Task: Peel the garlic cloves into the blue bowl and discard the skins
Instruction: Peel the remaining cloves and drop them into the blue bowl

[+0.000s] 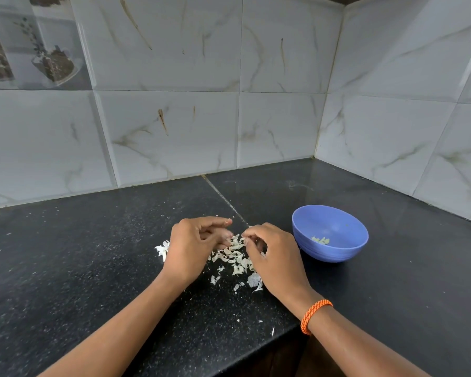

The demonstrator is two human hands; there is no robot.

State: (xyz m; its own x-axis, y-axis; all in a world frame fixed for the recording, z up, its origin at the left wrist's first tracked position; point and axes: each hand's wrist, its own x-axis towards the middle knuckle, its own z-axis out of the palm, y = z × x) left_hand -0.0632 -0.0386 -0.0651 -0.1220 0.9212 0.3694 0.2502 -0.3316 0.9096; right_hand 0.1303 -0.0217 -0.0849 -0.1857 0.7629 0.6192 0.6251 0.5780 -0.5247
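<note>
Both hands hovered over the garlic skins point(235, 258) on the black table point(93, 268). The left hand point(193, 248) curled loosely; the right hand point(272, 257) seemingly pinched a scrap, though I cannot tell what. The blue bowl point(335, 248), holding peeled cloves point(321, 240), sat just right of the right fingers point(249, 235).

Left hand point(193, 247) and right hand point(272, 257) low, close together, fingers curled inward; forearms converging; contents of grips unclear.

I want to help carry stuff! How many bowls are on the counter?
1. The blue bowl sits on the black counter, just right of the right hand, with a few peeled garlic cloves inside. No other bowl shows.
</note>
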